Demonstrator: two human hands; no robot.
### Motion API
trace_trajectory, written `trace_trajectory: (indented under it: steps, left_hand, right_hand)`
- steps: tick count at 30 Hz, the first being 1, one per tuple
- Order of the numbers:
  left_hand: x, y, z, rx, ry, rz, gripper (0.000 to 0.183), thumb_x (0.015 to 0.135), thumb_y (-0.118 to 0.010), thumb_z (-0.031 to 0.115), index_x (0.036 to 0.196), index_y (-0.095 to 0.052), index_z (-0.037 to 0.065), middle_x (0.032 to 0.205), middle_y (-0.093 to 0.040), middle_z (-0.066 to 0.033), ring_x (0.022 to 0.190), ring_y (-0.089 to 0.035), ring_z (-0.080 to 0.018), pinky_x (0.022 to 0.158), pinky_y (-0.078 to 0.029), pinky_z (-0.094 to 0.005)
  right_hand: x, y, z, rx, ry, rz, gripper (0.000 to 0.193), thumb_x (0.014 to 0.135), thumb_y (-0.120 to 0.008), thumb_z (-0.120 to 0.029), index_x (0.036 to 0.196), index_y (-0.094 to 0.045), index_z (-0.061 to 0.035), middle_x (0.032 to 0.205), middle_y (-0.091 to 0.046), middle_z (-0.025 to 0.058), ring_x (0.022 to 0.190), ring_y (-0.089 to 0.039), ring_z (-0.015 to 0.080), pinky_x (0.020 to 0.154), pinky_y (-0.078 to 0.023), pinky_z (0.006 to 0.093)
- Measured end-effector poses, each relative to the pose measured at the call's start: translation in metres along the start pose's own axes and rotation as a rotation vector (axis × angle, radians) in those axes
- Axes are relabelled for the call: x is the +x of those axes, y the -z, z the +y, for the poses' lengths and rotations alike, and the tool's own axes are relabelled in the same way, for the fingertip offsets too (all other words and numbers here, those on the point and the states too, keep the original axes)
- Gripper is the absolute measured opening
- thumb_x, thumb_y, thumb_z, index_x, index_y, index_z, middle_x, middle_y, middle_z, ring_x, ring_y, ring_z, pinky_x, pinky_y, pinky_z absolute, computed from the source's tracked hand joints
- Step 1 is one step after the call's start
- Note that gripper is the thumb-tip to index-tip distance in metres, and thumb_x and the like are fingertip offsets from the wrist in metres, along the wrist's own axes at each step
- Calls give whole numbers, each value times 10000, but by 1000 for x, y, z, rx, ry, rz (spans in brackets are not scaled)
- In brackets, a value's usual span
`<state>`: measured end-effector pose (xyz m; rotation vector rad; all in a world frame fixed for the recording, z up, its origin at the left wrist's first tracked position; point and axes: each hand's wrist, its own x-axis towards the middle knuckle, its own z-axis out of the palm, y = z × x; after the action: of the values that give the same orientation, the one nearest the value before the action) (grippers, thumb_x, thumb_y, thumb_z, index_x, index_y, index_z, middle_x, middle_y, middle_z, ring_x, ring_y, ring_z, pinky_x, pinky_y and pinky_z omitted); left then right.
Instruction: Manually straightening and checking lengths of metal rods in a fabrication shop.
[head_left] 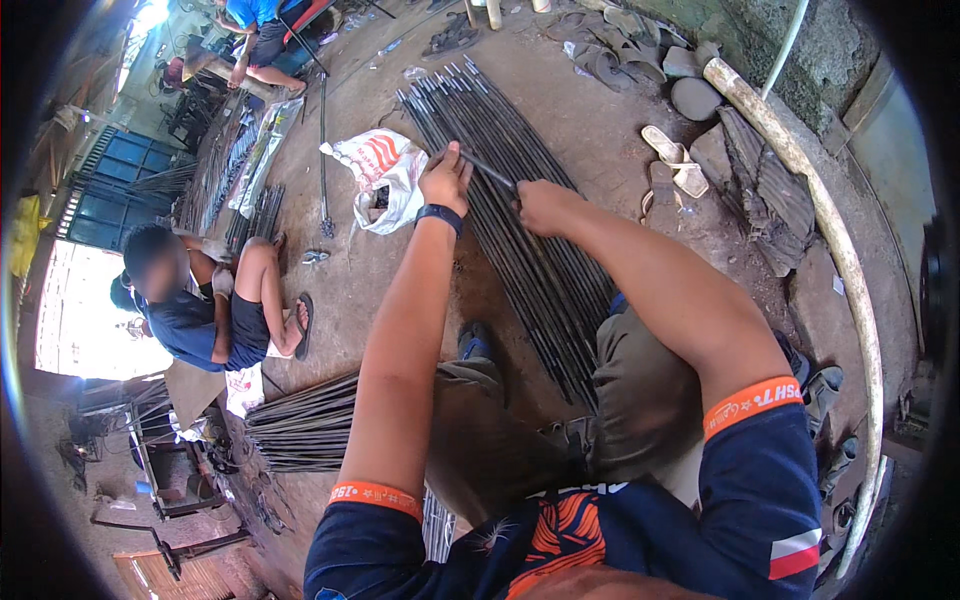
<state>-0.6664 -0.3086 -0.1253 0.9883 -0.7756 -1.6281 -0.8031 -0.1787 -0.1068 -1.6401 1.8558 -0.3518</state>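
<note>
Between my two hands runs a dark metal rod, slanting down to the right. My left hand, with a dark watch on its wrist, is closed around the rod's upper left end. My right hand grips the same rod farther along; its fingertips are partly hidden. Below both hands lies a long row of dark metal rods on the floor, with paler tips at the far end. Just left of my left hand stands an open white sack with red print and small dark pieces inside.
At left a person sits low on the floor, near pliers. Another bundle of rods lies at lower left. Sandals and a long pale pole are on the right. A second person sits far back.
</note>
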Motion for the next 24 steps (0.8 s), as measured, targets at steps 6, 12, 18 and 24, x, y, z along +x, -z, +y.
trace_trajectory:
  steps: [6,12,18,24]
  left_hand:
    - [-2,0,10,122,32,-180,191,921,-485,130,1064,-511,4,968,-585,-74,932,-582,-219,868,-465,-355]
    - [-3,-3,1,90,-57,-60,160,883,-544,71,1013,-544,-22,944,-616,-98,891,-615,-231,840,-501,-364]
    - [-2,-3,4,50,-41,-139,181,870,-566,75,1017,-540,-26,976,-606,-106,930,-603,-250,864,-488,-389]
    - [0,0,13,1,78,-302,202,921,-495,162,1065,-512,21,995,-564,-68,946,-551,-223,903,-438,-376]
  right_hand:
    - [-4,4,1,-31,-1,-5,243,833,-509,-181,1032,-579,-61,1053,-604,157,991,-576,326,821,-456,436]
    - [-2,1,2,-10,-17,21,241,827,-504,-165,1028,-577,-53,1050,-606,157,986,-580,325,822,-458,428]
    - [-5,5,1,-16,-11,14,253,830,-500,-165,1044,-563,-45,1063,-601,163,995,-576,326,824,-457,424]
    - [-3,4,3,-5,-18,24,263,836,-491,-163,1057,-552,-34,1069,-596,172,1003,-570,335,831,-451,435]
